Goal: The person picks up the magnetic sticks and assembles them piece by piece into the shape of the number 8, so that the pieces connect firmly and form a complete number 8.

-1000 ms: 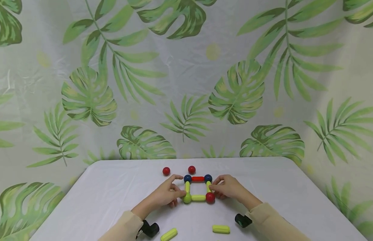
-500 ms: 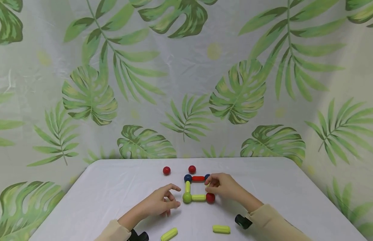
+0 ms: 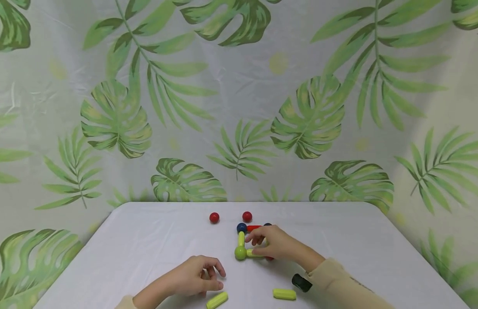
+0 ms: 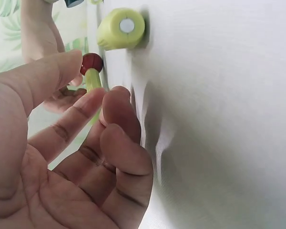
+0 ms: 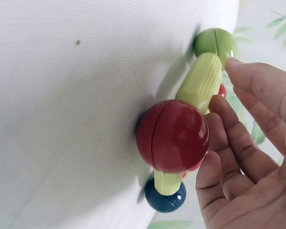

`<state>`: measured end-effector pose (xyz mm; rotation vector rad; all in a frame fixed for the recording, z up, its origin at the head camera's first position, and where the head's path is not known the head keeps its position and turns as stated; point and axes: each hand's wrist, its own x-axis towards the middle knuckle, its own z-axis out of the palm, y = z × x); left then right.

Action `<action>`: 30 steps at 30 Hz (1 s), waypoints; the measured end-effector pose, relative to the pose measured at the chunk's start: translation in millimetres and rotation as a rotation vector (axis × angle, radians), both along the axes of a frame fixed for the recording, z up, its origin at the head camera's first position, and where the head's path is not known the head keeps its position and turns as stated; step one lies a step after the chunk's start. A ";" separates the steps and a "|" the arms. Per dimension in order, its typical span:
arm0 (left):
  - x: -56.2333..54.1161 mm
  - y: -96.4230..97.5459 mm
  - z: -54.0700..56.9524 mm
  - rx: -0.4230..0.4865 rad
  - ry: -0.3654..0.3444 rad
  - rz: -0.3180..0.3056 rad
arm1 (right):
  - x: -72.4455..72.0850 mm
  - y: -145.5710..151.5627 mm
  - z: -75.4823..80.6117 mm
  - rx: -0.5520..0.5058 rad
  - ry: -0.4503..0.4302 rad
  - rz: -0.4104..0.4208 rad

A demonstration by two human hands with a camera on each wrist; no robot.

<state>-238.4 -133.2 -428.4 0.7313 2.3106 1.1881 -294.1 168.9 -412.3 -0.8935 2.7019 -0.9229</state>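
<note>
A square of magnetic rods and balls lies on the table. It has a green ball (image 3: 240, 253), a blue ball (image 3: 242, 228), a red rod (image 3: 253, 228) and yellow-green rods (image 3: 241, 239). Over its right side reaches my right hand (image 3: 279, 245), thumb and fingers spread above the front rod, partly hiding the red corner ball (image 5: 174, 136) and the second blue ball (image 5: 165, 195). My left hand (image 3: 194, 275) holds nothing, fingers loosely bent, close to a loose yellow-green rod (image 3: 217, 300); that rod's silver end faces the left wrist view.
Two loose red balls (image 3: 214, 218) lie behind the square near the table's far edge. Another yellow-green rod (image 3: 284, 294) rests near the front, right of centre. A leaf-patterned curtain (image 3: 239, 103) hangs behind the white table (image 3: 153, 231).
My left hand has let go of the square and drawn back toward the front left, near the loose rod. The right hand has moved left from the right-hand rod across the square.
</note>
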 end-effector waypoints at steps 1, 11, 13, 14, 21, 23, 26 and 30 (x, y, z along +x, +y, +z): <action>1.7 -0.8 0.1 -0.002 0.005 -0.006 | 0.0 -1.5 0.6 0.006 0.005 0.016; 12.9 -4.5 -0.4 0.004 -0.020 -0.025 | -3.5 -12.7 -1.7 0.025 -0.004 0.090; 14.1 -4.7 -0.8 0.011 -0.030 -0.026 | -3.6 -14.0 -1.8 0.025 -0.001 0.098; 14.6 -4.7 -1.3 0.013 -0.030 -0.027 | -4.0 -14.5 -2.1 0.025 0.001 0.101; 19.3 -5.5 -3.7 0.036 -0.035 -0.042 | -6.5 -16.1 -4.7 0.010 0.009 0.123; 20.9 -6.0 -3.8 0.038 -0.029 -0.044 | -6.9 -16.4 -5.1 0.007 0.009 0.127; 22.3 -5.9 -3.8 0.038 -0.014 -0.047 | -7.5 -16.8 -5.8 0.008 0.013 0.129; 22.4 -4.1 -2.5 0.027 -0.007 -0.041 | -8.0 -17.1 -5.4 0.016 0.023 0.122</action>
